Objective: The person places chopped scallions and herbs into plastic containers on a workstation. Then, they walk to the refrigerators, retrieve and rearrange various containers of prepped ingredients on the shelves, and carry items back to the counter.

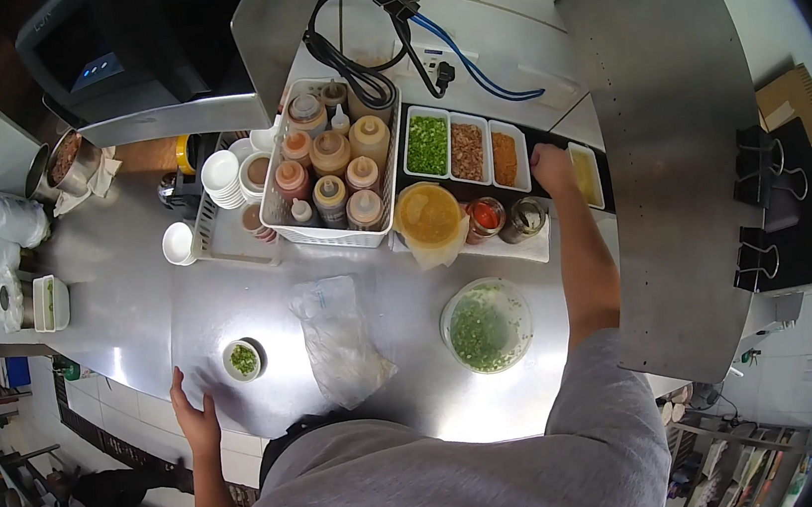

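Observation:
My right hand [548,167] reaches to the back right, over the gap between a white tub of orange-brown crumbs [505,158] and a white tub with pale yellow contents [586,178]. Its fingers are curled together, and whatever they may hold is hidden. At the counter's front edge, my left hand [196,418] is empty, with thumb and fingers apart. Just right of it stands a small white cup of chopped greens [242,359]. A crumpled clear plastic bag [340,341] lies mid-counter. Farther right is a round clear tub [487,325] of chopped greens, apparently under a translucent cover.
Squeeze bottles [329,152] fill a white basket [271,209]. Beside it are tubs of chopped green onion [428,145] and brown bits [468,151], a yellow-orange tub [427,216] and two jars. A metal panel [660,154] rises at right. Cables [398,4] hang above.

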Action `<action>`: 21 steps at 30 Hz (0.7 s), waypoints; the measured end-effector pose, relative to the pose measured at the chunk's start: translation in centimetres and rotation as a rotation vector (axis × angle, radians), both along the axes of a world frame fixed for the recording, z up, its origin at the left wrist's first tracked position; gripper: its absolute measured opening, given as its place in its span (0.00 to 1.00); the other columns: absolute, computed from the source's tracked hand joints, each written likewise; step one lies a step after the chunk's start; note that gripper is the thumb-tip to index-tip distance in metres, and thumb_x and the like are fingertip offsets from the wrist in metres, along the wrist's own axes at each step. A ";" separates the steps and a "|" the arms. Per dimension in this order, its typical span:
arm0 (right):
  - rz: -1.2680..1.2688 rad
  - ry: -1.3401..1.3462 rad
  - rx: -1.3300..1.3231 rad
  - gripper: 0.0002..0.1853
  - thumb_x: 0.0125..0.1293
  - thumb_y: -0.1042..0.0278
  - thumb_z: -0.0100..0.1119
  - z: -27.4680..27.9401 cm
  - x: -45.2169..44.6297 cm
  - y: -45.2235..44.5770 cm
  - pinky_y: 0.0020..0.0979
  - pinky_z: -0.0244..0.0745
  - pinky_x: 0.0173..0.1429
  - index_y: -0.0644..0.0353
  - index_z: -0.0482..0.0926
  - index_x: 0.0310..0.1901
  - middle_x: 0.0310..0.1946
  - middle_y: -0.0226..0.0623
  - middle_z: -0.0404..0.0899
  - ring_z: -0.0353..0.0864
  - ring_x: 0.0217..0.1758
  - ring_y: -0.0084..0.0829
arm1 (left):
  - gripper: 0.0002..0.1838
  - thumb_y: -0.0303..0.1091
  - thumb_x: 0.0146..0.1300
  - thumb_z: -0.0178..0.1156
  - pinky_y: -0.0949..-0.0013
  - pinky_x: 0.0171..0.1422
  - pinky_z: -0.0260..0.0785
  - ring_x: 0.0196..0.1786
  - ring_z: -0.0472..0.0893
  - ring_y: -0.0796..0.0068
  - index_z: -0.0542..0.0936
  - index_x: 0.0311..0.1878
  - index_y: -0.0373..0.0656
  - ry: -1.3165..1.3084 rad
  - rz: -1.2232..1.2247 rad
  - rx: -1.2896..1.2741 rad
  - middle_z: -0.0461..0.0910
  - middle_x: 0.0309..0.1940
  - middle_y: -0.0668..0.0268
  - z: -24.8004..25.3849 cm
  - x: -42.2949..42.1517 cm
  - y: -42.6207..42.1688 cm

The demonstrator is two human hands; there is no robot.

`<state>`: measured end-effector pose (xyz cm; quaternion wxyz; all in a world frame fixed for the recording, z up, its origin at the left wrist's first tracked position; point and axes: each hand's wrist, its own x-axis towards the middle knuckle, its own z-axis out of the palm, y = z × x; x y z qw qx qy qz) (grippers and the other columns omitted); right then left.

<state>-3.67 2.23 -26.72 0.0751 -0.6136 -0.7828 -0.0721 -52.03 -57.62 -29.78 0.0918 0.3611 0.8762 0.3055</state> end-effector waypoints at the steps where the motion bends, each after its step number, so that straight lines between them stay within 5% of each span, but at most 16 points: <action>1: -0.068 0.185 -0.358 0.09 0.64 0.72 0.54 0.8 0.1 0.2 0.48 0.79 0.51 0.60 0.84 0.40 0.43 0.50 0.85 0.85 0.46 0.50 | 0.40 0.16 0.55 0.60 0.55 0.77 0.56 0.72 0.67 0.49 0.61 0.73 0.37 0.007 -0.005 0.002 0.68 0.67 0.48 -0.1 -0.2 0.0; 2: -0.138 0.371 -0.717 0.10 0.64 0.71 0.52 1.4 0.1 0.1 0.46 0.80 0.52 0.61 0.84 0.38 0.44 0.49 0.84 0.85 0.47 0.49 | 0.40 0.16 0.55 0.61 0.55 0.77 0.56 0.72 0.67 0.49 0.61 0.73 0.37 0.014 -0.014 0.002 0.68 0.67 0.48 -0.2 -0.3 -0.1; 3: -0.143 0.373 -0.717 0.10 0.64 0.71 0.52 0.3 0.8 0.4 0.46 0.80 0.52 0.61 0.84 0.38 0.44 0.49 0.84 0.85 0.47 0.49 | 0.40 0.16 0.55 0.61 0.55 0.77 0.56 0.72 0.67 0.49 0.61 0.73 0.37 0.014 -0.018 0.001 0.68 0.67 0.48 -0.2 -0.4 -0.2; 5: 0.159 -0.102 -0.331 0.10 0.58 0.76 0.55 -3.7 3.2 2.1 0.48 0.78 0.48 0.60 0.85 0.39 0.33 0.51 0.85 0.84 0.41 0.53 | 0.40 0.16 0.55 0.61 0.56 0.77 0.56 0.72 0.66 0.50 0.61 0.73 0.37 0.008 -0.018 -0.002 0.68 0.68 0.48 -0.2 -0.4 0.0; 6: 0.161 -0.101 -0.327 0.10 0.58 0.76 0.55 -4.2 3.5 2.3 0.48 0.78 0.48 0.60 0.85 0.39 0.33 0.51 0.85 0.84 0.41 0.53 | 0.40 0.16 0.55 0.61 0.56 0.77 0.56 0.72 0.66 0.50 0.61 0.73 0.37 0.010 -0.017 0.002 0.68 0.68 0.48 -0.1 -0.4 0.2; 9: 0.122 0.010 -0.148 0.10 0.59 0.75 0.55 -4.0 2.6 1.8 0.45 0.78 0.48 0.61 0.85 0.38 0.37 0.52 0.85 0.84 0.42 0.54 | 0.40 0.16 0.55 0.61 0.56 0.77 0.56 0.72 0.66 0.50 0.61 0.73 0.37 0.013 -0.007 0.022 0.68 0.68 0.49 0.3 -0.1 0.7; 12: 0.068 0.126 -0.388 0.13 0.62 0.76 0.49 -2.5 1.8 1.3 0.42 0.78 0.50 0.61 0.86 0.40 0.41 0.52 0.85 0.85 0.44 0.50 | 0.40 0.16 0.55 0.61 0.56 0.77 0.56 0.72 0.67 0.50 0.62 0.73 0.37 -0.010 0.010 0.021 0.68 0.68 0.49 0.9 -0.2 0.9; 14: 0.016 0.582 -0.547 0.16 0.60 0.78 0.47 -7.7 5.2 5.6 0.40 0.78 0.52 0.61 0.86 0.43 0.41 0.49 0.86 0.86 0.46 0.46 | 0.39 0.17 0.55 0.62 0.56 0.76 0.58 0.71 0.67 0.50 0.62 0.72 0.37 0.007 0.020 0.029 0.68 0.67 0.48 0.5 -0.6 0.4; 17: 0.069 0.395 -0.070 0.20 0.57 0.78 0.47 -3.1 4.2 1.4 0.39 0.76 0.59 0.58 0.85 0.48 0.46 0.48 0.85 0.84 0.52 0.44 | 0.38 0.19 0.54 0.63 0.58 0.75 0.60 0.70 0.69 0.51 0.65 0.71 0.37 -0.005 0.057 0.095 0.70 0.66 0.49 0.3 -1.6 -0.2; 21: 0.180 0.572 -0.030 0.21 0.62 0.77 0.52 2.7 2.6 -4.6 0.34 0.73 0.62 0.58 0.80 0.57 0.54 0.44 0.83 0.82 0.56 0.39 | 0.38 0.23 0.55 0.64 0.57 0.73 0.62 0.68 0.70 0.47 0.65 0.71 0.40 0.082 0.082 0.134 0.70 0.65 0.47 1.9 -4.0 -0.8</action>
